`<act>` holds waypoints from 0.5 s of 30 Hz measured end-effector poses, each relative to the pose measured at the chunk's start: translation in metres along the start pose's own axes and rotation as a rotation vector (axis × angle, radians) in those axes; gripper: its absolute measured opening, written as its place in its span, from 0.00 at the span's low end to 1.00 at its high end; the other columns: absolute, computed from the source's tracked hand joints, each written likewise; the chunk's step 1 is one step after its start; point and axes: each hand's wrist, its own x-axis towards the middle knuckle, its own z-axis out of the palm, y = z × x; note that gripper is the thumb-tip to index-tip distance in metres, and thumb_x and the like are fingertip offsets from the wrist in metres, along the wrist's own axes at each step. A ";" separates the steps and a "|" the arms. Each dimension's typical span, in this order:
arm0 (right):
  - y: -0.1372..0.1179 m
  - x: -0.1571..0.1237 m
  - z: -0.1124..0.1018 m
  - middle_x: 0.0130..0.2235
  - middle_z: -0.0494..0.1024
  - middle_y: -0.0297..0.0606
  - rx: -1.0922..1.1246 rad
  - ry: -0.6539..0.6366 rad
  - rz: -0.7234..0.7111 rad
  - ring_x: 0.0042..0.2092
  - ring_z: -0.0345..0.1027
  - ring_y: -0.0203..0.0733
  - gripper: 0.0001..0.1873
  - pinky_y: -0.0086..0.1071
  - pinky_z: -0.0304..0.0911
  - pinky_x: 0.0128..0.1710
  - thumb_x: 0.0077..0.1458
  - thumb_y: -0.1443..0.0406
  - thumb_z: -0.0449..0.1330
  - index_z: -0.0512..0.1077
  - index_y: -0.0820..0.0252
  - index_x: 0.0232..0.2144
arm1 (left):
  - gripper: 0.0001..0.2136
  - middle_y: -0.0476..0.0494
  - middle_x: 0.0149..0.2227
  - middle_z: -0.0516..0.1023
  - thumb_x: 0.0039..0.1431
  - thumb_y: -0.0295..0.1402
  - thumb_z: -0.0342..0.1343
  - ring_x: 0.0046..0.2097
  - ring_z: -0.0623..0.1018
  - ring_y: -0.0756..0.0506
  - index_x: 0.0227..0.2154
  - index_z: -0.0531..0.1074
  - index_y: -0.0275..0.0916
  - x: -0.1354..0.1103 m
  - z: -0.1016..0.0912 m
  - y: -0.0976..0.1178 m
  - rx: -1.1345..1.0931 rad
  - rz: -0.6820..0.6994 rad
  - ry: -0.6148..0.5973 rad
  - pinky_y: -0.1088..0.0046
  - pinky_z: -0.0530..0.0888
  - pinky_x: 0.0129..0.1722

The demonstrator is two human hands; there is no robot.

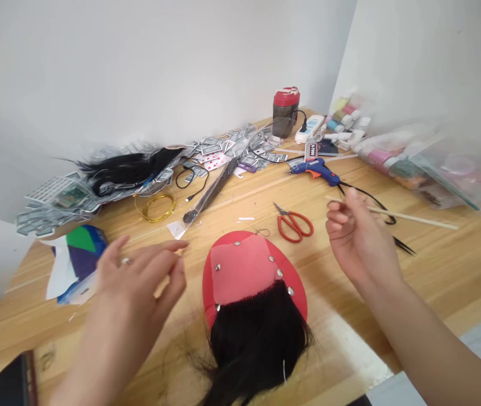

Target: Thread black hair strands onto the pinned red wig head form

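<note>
Head view, left to right across the wooden surface (257, 194): a dark phone (7, 383) lies by the near left corner, and above it the left hand (138, 287) hovers with fingers loosely bent and apart, nothing visible between them. Close to the near edge, around its middle, sits the red pad (287, 265), bearing pale mesh (242, 268) held by silver pins (217, 267), black hair (255, 332) falling toward the near edge. Just beyond lie orange-handled scissors (286, 213). Rightward, the right hand (365, 245) grasps a thin pale stick (413, 216) in curled fingers, clear of the pad. Working well here probably means bracing the pad left-handed, keeping the mesh taut and sweeping loose strands nearward, off the bare rows.
</note>
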 end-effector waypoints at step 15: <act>-0.005 -0.031 0.006 0.36 0.86 0.38 -0.478 -0.552 -0.221 0.38 0.80 0.42 0.04 0.34 0.75 0.39 0.58 0.59 0.69 0.82 0.51 0.35 | 0.11 0.47 0.54 0.81 0.64 0.24 0.47 0.59 0.77 0.45 0.28 0.71 0.42 -0.020 0.054 0.070 -0.465 0.409 -0.041 0.57 0.53 0.72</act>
